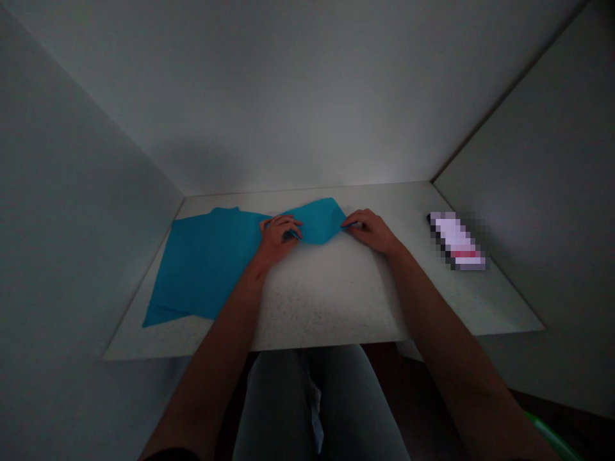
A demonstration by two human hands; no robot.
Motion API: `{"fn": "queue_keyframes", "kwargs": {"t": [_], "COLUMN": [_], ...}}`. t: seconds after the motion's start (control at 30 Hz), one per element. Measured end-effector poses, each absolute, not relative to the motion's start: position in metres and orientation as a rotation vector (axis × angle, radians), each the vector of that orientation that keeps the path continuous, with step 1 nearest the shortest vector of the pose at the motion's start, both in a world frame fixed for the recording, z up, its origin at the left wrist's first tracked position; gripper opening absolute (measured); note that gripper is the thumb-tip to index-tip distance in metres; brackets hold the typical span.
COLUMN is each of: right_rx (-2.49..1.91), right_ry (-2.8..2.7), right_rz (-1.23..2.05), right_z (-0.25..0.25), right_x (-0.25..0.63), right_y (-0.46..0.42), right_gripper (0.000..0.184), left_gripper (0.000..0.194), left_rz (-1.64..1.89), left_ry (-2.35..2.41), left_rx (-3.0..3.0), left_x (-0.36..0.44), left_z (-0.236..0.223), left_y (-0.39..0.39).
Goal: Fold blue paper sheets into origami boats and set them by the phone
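A flat blue cloth [206, 262], which looks like a garment, is spread over the left part of the white tabletop. A narrower blue piece [319, 221] stretches to the right between my hands; whether it joins the larger part is hidden under my left hand. My left hand [278, 240] is closed on the near edge of this piece, with a small dark patch showing between thumb and fingers. At the opposite end, my right hand [369, 230] pinches the right corner of the cloth between thumb and fingertips.
A phone-like object [456, 240], blurred by pixelation, lies on the right side of the white tabletop [331, 301]. Pale walls [307, 115] enclose the table at the back and both sides. A green object [552, 435] shows at the lower right, below the table.
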State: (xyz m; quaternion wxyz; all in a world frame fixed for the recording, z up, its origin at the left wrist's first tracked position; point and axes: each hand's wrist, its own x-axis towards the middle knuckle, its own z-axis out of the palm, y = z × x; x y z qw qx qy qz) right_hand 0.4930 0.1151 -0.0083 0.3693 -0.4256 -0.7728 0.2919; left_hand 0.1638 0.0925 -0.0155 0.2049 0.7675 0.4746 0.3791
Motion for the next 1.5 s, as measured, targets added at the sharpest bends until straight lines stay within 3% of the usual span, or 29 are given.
{"fn": "queue_keyframes", "kwargs": {"t": [0.23,0.33,0.47,0.6,0.67,0.87,0.97,1.1,1.37,1.5], "right_rx": [-1.059,-1.043,-1.106,-1.230,-1.284,-1.264,-1.199,-1.179,-1.067,-1.039], "right_ry": [-1.954,-1.972,-2.112,-2.179,-2.196,-2.341,-2.390,-2.306,-2.419,-2.535], "right_rz": [0.863,0.877,0.622,0.377,0.317,0.361,0.430,0.424,0.458,0.473], "right_z": [-0.005,-0.010,-0.019,-0.026,-0.027,-0.020,-0.016,-0.012,-0.008,-0.011], "right_x": [0.493,0.486,0.476,0.474,0.475,0.473,0.473,0.472,0.473,0.472], "right_y": [0.110,0.110,0.113,0.115,0.114,0.108,0.107,0.107,0.103,0.103], "right_gripper": [0.026,0.034,0.048,0.058,0.053,0.041,0.036,0.037,0.038,0.033], "left_gripper": [0.011,0.024,0.043,0.019,0.013,0.022,0.040,0.038,0.054,0.046], "left_rz": [1.061,1.034,0.972,0.883,0.836,0.775,0.785,0.686,0.483,0.566], "left_ry": [1.284,1.285,1.395,1.402,1.394,1.376,1.313,1.267,1.155,1.215], "left_rx": [2.052,2.095,2.205,2.328,2.367,2.408,2.393,2.389,2.486,2.500], "left_x": [0.164,0.166,0.172,0.176,0.177,0.179,0.181,0.181,0.181,0.184], "left_z": [-0.026,-0.024,-0.020,-0.022,-0.024,-0.024,-0.021,-0.016,-0.008,-0.006], "left_y": [0.097,0.094,0.090,0.089,0.090,0.085,0.081,0.080,0.080,0.078]}}
